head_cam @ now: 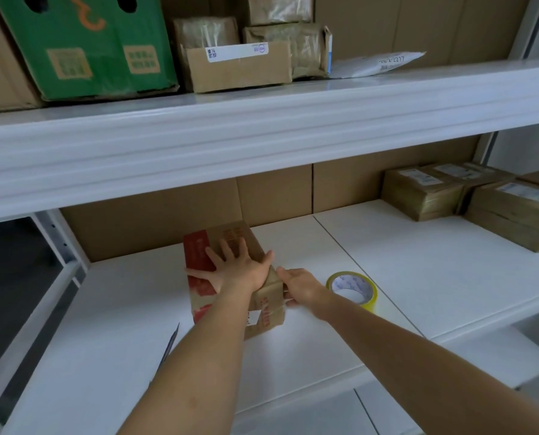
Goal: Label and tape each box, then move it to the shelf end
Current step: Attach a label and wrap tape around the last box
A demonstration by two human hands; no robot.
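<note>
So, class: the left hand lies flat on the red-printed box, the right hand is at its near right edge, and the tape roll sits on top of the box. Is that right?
Not quite. The tape roll lies on the white shelf, right of the box, not on it. The head view shows it. The left hand does lie flat on top, and the right hand is at the near right edge.

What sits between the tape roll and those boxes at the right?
Nothing: the head view shows bare white shelf between tape roll and boxes.
</note>
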